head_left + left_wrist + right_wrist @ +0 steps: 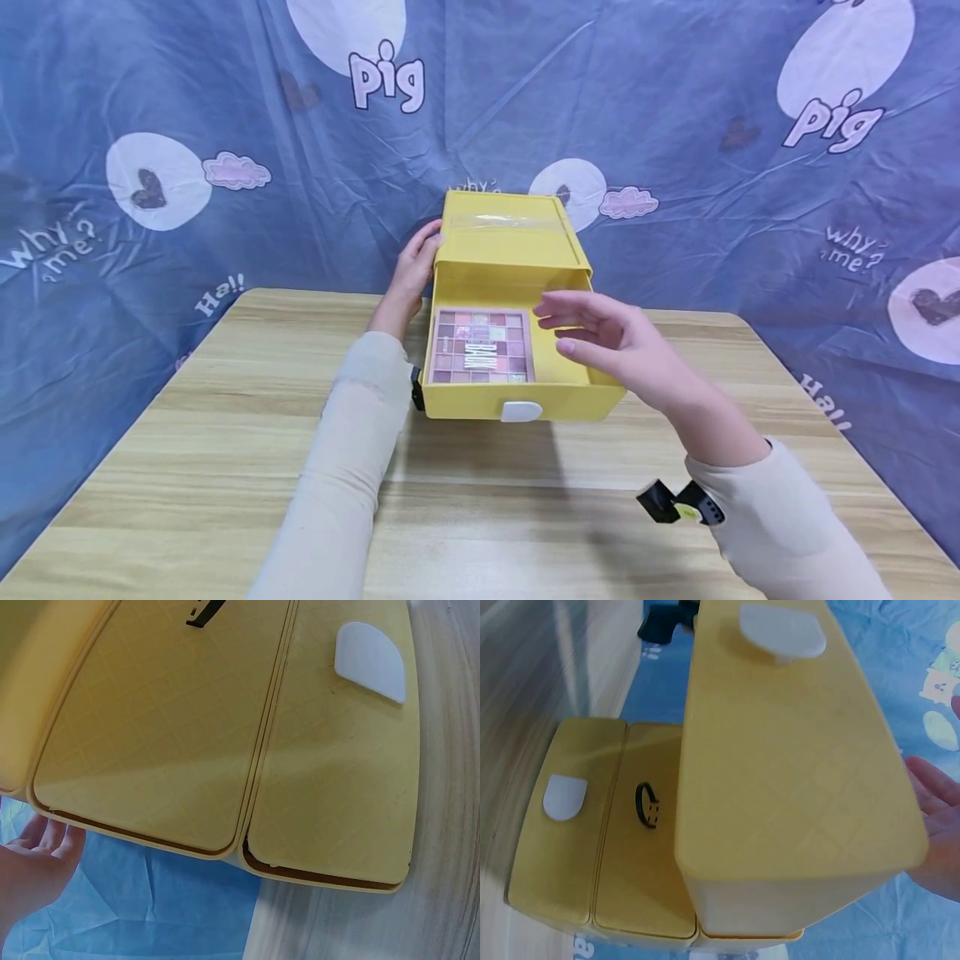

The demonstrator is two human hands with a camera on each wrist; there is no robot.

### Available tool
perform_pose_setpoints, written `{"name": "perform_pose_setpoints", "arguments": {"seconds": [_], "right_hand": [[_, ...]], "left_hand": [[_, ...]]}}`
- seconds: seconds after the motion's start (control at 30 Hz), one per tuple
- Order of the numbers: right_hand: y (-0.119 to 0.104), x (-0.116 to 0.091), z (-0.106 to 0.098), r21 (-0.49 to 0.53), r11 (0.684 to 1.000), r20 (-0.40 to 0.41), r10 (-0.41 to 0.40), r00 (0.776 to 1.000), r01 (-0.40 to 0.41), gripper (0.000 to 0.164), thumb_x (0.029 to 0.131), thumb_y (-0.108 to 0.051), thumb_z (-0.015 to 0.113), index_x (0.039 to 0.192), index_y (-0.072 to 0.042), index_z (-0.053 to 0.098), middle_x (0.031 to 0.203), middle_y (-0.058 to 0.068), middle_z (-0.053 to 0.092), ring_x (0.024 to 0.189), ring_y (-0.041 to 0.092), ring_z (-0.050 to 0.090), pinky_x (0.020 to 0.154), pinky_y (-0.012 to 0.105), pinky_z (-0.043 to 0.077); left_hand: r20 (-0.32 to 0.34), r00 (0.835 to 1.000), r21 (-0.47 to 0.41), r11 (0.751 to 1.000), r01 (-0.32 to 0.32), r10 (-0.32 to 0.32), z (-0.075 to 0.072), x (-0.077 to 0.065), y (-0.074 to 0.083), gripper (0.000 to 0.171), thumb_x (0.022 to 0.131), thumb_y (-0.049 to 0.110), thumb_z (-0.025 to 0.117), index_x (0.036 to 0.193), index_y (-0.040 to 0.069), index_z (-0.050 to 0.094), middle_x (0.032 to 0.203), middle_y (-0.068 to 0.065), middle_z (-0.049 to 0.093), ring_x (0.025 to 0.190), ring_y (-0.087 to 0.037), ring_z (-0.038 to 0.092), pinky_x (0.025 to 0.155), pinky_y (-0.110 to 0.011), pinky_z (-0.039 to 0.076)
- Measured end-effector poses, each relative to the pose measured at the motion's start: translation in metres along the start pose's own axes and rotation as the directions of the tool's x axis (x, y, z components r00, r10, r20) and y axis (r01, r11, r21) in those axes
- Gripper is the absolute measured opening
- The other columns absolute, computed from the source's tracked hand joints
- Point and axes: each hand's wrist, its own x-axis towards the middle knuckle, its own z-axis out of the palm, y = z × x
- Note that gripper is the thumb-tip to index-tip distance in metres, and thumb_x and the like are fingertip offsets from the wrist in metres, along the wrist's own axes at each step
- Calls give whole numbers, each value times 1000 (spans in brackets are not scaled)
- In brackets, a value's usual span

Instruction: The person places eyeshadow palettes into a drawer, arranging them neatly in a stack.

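Note:
A yellow drawer cabinet (510, 229) stands on the table with its top drawer (453, 402) pulled out. In that drawer's left part lies an eyeshadow palette (480, 346) with a clear-looking lid and many pans. My left hand (412, 271) rests against the cabinet's left side; the left wrist view shows its fingertips (71, 844) at the edge. Over the right part of the drawer hovers my right hand (618, 337), fingers loosely bent and holding nothing. The right wrist view shows this hand (939, 840) beside the drawer front.
Below the open drawer are two closed drawers; the bottom one has a white handle (564, 797), and the middle one bears a black curved piece (641, 805). A wooden table (225, 433) carries the cabinet. Blue printed cloth (487, 100) hangs behind.

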Motion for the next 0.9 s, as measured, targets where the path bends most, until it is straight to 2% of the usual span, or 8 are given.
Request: {"name": "perform_pose_setpoints", "arguments": {"seconds": [0.13,0.23,0.4,0.53,0.7,0.8,0.9], "right_hand": [[0,-9,5,56,991,-57,-114,992,117,38,82,9,48,120,1,46,112,21,50,101,29,48,82,32,40],[0,-15,8,115,973,-85,-191,978,199,39,81,14,45,118,2,48,109,21,52,99,28,50,81,32,41],[2,-25,12,191,937,-121,-273,955,292,38,80,19,41,116,8,47,105,20,55,94,27,54,78,32,43],[5,-33,15,223,922,-124,-295,947,316,34,80,17,41,113,11,47,100,19,57,90,27,55,76,34,44],[10,-42,17,228,926,-89,-288,953,301,27,84,9,45,110,14,46,98,15,58,88,25,56,76,35,44],[14,-48,19,228,933,-65,-272,960,280,24,85,6,47,108,10,50,97,13,59,89,23,56,77,34,43],[18,-53,20,252,925,-28,-286,958,283,24,85,8,45,108,8,50,97,13,59,90,23,55,78,33,43]], "left_hand": [[3,1000,-9,1000,-8,8,1,1,-1,41,88,21,47,127,11,43,122,-7,45,93,-13,46,81,-26,37],[3,1000,-10,1000,-10,10,1,1,-1,41,88,21,48,127,11,43,122,-7,45,94,-13,46,82,-26,36],[-3,1000,-13,1000,-8,8,1,1,0,41,88,21,47,127,12,44,122,-6,45,93,-13,46,80,-25,37],[-4,1000,-14,1000,-8,8,1,1,0,41,88,21,47,127,11,43,122,-7,45,92,-13,46,80,-25,37],[-7,1000,-13,1000,0,0,0,0,0,41,88,21,47,127,12,43,122,-7,45,94,-13,46,82,-26,36],[-10,1000,-15,1000,2,-2,0,0,0,40,88,21,48,127,12,44,121,-7,46,94,-14,47,82,-26,37],[-8,1000,-11,1000,-2,2,0,0,0,40,88,21,47,127,12,44,121,-7,46,92,-13,47,82,-26,37]]}}
